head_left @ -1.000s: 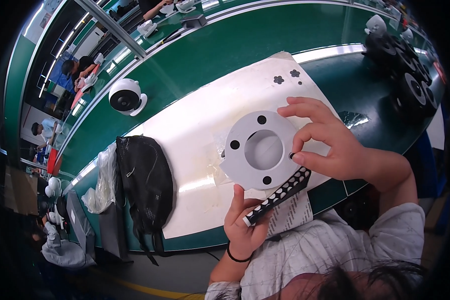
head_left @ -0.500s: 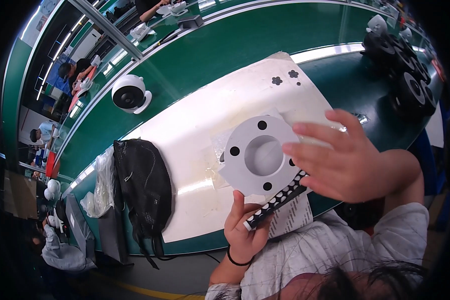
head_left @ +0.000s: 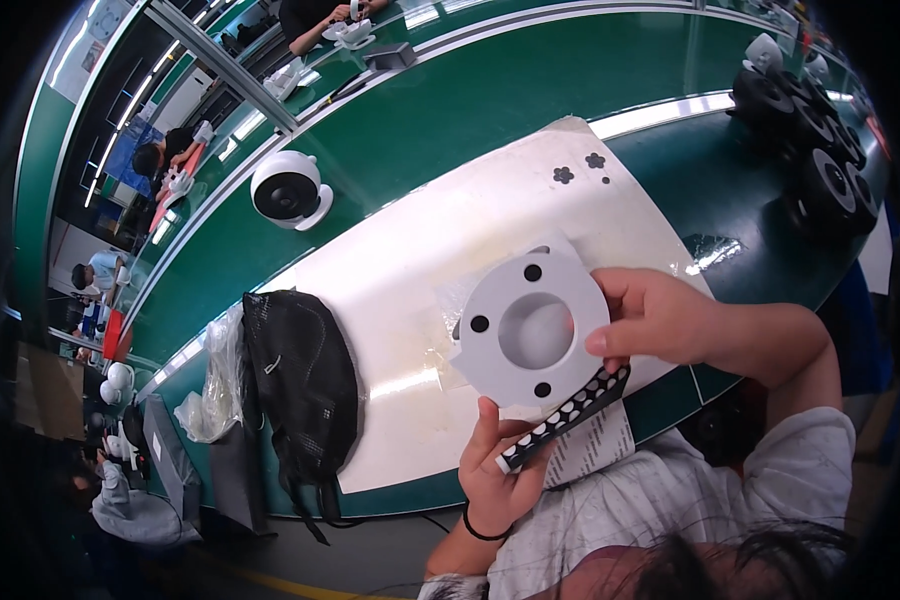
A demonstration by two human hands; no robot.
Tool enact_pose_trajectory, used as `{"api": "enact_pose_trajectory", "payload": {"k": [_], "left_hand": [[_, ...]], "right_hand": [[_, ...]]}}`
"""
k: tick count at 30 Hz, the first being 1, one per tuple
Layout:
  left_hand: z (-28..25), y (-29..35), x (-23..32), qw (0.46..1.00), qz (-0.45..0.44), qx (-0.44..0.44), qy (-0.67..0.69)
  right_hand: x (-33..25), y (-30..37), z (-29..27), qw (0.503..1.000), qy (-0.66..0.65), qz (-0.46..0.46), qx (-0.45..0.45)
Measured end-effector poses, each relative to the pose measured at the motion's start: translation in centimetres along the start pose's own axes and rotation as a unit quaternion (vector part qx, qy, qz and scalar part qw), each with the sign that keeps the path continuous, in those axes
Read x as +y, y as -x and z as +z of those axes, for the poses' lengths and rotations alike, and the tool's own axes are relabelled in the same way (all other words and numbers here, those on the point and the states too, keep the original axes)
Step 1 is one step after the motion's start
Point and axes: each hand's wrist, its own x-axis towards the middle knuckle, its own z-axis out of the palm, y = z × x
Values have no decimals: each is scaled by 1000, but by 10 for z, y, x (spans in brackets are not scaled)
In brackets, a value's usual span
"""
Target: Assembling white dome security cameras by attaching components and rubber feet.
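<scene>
A white ring-shaped part (head_left: 490,358) with a round central recess is held tilted above the white mat; three black round pads show on its face. My right hand (head_left: 665,320) grips its right edge, thumb on the face, fingers behind. My left hand (head_left: 500,480) is closed around a curled black strip with white dots (head_left: 565,415), its thumb upright near the ring's lower edge. Whether the left fingers also support the ring is hidden. A sheet with printed lines (head_left: 595,450) hangs below the strip.
A white mat (head_left: 390,300) with black flower-shaped pieces lies on the green table. A black mesh bag (head_left: 305,385) and clear plastic (head_left: 210,390) are on the left. A white-and-black camera-like device (head_left: 290,190) stands beyond; several dark round units (head_left: 830,190) sit far right.
My right hand, spread over the ring's right side before, has closed on its right edge. A pad seen there is now covered by the thumb. The view has shifted slightly.
</scene>
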Motion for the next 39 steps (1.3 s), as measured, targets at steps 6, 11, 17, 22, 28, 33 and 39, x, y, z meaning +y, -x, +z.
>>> {"api": "enact_pose_trajectory", "payload": {"k": [6,11,17,22,28,33,39], "left_hand": [[-14,13,1,998,-49,19,23],[-25,16,-1,997,-65,18,43],[-28,15,-2,994,-92,17,61],[-32,10,-5,998,-62,3,31],[-51,9,-6,999,-10,10,48],[-66,12,-5,982,-134,38,127],[-64,12,-8,979,-148,2,140]], "right_hand": [[16,5,13,999,32,2,-31],[27,2,18,995,85,-41,-32],[29,-2,16,993,97,-54,-37],[31,-5,14,995,69,-48,-46],[11,-28,-20,983,-112,-146,20],[5,-115,-88,780,448,-262,351],[34,-178,-226,427,786,-149,421]]}}
